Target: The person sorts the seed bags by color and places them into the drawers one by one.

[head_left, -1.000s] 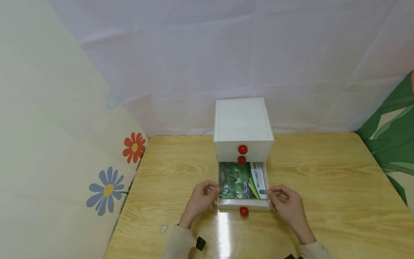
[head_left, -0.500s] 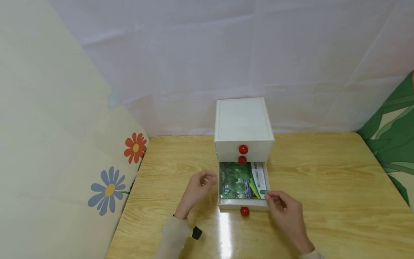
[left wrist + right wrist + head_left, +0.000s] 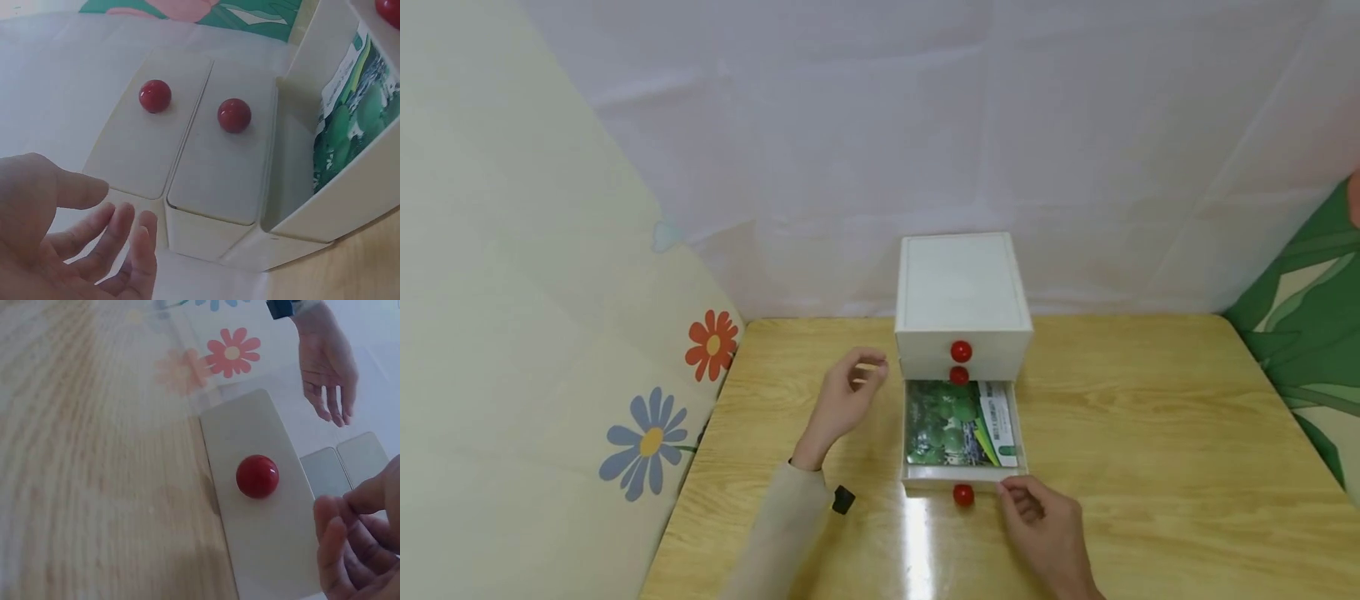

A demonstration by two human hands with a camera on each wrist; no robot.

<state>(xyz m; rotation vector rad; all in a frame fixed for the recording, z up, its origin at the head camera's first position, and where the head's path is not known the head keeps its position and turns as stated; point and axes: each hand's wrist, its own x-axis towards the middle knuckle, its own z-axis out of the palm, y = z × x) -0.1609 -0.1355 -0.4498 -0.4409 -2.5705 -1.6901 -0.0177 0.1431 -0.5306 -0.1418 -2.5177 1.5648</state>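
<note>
A small white drawer cabinet [image 3: 962, 283] stands on the table, its bottom drawer [image 3: 925, 473] pulled out. Inside that drawer lies a flat, glossy printed packet [image 3: 943, 425] with green round fruits and a white strip along its right side. My left hand [image 3: 842, 396] is in the air left of the cabinet, fingers loosely bent, holding nothing. At the right end of the drawer front is my right hand [image 3: 1045, 525], fingers loosely curled by the top edge; whether they touch it I cannot tell. The right wrist view shows the drawer's red knob [image 3: 257, 477] left of those fingers.
Two upper drawers with red knobs [image 3: 155, 96] are pushed in. Wood-grain tabletop [image 3: 1165, 450] extends on both sides of the cabinet. A white cloth [image 3: 850, 150] hangs behind, and flower-printed panels [image 3: 550, 292] flank the table.
My left hand has left the drawer's left edge and moved up and left beside the cabinet. My right hand has come down from the packet's right edge to the drawer's front corner.
</note>
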